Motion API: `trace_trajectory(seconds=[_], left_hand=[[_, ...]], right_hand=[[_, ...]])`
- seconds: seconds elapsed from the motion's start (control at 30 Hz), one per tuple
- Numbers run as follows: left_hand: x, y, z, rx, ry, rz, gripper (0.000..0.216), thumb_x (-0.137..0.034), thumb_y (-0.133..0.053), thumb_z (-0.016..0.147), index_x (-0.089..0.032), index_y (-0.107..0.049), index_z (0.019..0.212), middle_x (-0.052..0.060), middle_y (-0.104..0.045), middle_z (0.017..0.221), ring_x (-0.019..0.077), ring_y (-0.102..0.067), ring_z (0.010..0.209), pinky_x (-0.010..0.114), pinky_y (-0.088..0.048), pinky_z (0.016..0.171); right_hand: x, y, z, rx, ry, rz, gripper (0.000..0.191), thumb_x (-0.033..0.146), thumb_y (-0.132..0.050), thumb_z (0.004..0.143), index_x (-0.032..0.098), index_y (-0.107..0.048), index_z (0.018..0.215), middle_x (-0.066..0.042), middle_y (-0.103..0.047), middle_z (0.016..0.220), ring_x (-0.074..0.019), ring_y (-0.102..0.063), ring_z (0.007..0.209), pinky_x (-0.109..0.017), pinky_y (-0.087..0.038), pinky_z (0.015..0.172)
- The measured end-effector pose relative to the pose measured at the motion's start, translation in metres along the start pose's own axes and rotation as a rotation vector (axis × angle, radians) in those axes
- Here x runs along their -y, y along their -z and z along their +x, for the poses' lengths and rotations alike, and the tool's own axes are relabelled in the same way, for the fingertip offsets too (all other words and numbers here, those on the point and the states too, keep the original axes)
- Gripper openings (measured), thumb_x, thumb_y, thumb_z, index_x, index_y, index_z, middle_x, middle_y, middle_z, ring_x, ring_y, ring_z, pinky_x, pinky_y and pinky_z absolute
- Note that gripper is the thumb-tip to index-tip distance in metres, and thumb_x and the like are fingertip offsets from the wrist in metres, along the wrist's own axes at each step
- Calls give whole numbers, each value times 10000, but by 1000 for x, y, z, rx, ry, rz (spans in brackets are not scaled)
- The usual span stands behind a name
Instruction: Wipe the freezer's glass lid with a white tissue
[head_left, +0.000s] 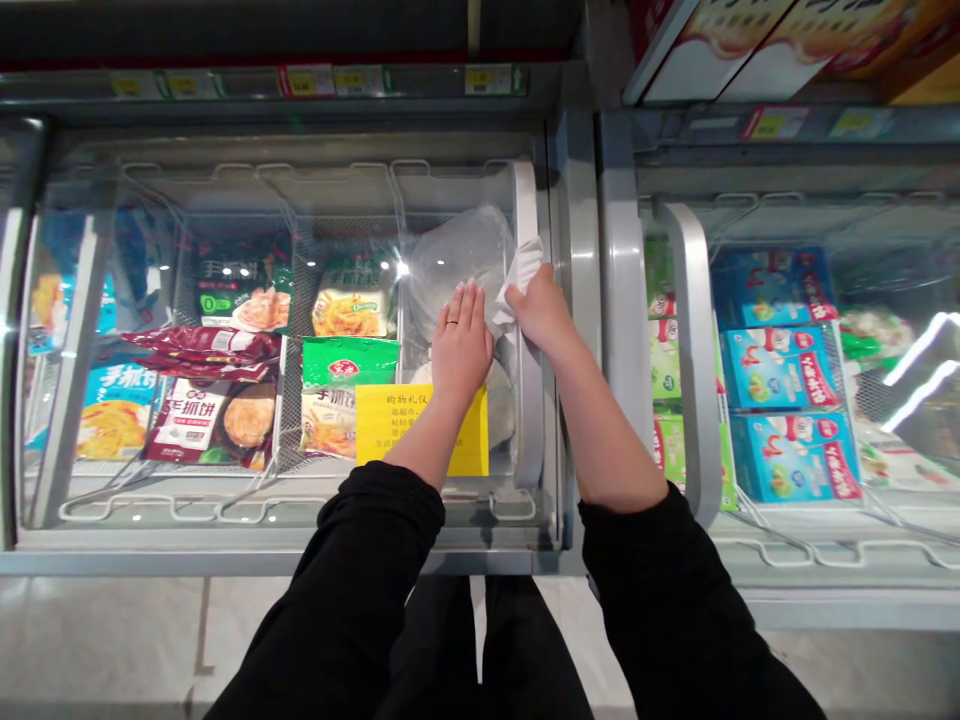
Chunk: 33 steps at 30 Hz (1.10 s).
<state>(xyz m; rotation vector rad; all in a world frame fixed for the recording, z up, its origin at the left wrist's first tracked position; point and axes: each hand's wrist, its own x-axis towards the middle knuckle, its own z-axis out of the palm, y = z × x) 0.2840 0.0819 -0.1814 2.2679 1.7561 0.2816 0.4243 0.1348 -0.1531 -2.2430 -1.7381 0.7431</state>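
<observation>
Fingers of your left hand [460, 345] lie flat and together on the freezer lid [457, 250]; your right hand [538, 310], fingers clamped, presses a white cloth [519, 275] against it.

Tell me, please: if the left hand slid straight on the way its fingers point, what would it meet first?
The left hand lies flat on the glass lid, fingers pointing away from the person. Going on, it would probably cross the glass above the clear bag, then meet the freezer's back edge; depth is unclear.
</observation>
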Motion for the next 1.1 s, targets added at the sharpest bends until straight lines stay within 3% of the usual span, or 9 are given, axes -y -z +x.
trace_trajectory(seconds=[0.1, 0.23, 0.3, 0.4, 0.5, 0.67, 0.77, 0.9, 1.1], left_hand=[[0, 0, 0, -1, 4, -4, 672, -128, -413, 1036, -99, -372, 1706, 123, -355, 1806, 256, -273, 1697, 472, -218, 1407], [1, -1, 1, 2, 14, -10, 693, -112, -436, 1014, -99, -375, 1705, 117, -352, 1808, 247, -278, 1696, 456, -201, 1409], [1, -2, 1, -3, 12, -16, 705, -109, -448, 1007, -114, -372, 1709, 104, -360, 1806, 241, -279, 1695, 456, -197, 1410], [1, -3, 2, -5, 11, -15, 692, -109, -431, 1017, -117, -377, 1707, 91, -360, 1808, 230, -274, 1696, 440, -188, 1411], [1, -2, 1, 7, 8, -17, 693, -107, -419, 1021, -96, -359, 1711, 114, -338, 1816, 247, -264, 1700, 454, -191, 1410], [2, -1, 1, -4, -2, -48, 703, -119, -424, 1023, -131, -350, 1722, 105, -341, 1814, 253, -273, 1699, 479, -230, 1404], [2, -3, 2, -25, 4, -82, 693, -116, -403, 1029, -168, -364, 1719, 74, -343, 1813, 232, -276, 1698, 486, -236, 1407], [5, -7, 2, -1, -3, -114, 665, -118, -396, 1041, -74, -345, 1703, 107, -299, 1828, 235, -233, 1710, 487, -210, 1416], [27, -14, 12, -4, -102, -201, 720, -171, -508, 1008, -172, -357, 1712, 86, -271, 1838, 249, -188, 1722, 521, -170, 1408]], right_hand=[[13, 6, -8, 11, -63, -28, 487, 349, -454, 1118, 72, -429, 1518, -247, -739, 1220, -372, -746, 1135, -437, -595, 961], [14, -2, -71, -26, -56, -119, 608, 246, -379, 1097, 52, -295, 1667, -320, -610, 1445, -395, -715, 1229, -471, -592, 1023], [8, -10, -109, -58, 17, -165, 693, 202, -349, 1078, 96, -189, 1744, -330, -492, 1590, -425, -618, 1387, -539, -552, 1118], [-2, -17, -144, -82, 108, -181, 769, 152, -390, 1042, 146, -149, 1772, -287, -317, 1750, -443, -327, 1637, -643, -440, 1247], [-8, -18, -135, -97, 191, -144, 798, 139, -397, 1038, 171, -112, 1782, -230, -214, 1822, -409, -144, 1710, -689, -338, 1309], [-22, -28, -107, -156, 329, -27, 808, 205, -370, 1090, 234, 32, 1791, -134, -117, 1866, -332, -37, 1734, -680, -220, 1362], [-34, -39, -137, -170, 358, -8, 784, 228, -330, 1112, 206, 69, 1787, -128, -65, 1875, -300, -3, 1739, -638, -201, 1385], [-46, -46, -179, -162, 364, -43, 775, 302, -329, 1133, 175, 70, 1785, -135, -62, 1875, -296, -19, 1740, -602, -210, 1396], [-46, -42, -130, -150, 423, -34, 781, 353, -342, 1152, 234, 99, 1785, -88, -5, 1884, -318, -12, 1738, -655, -153, 1391]])
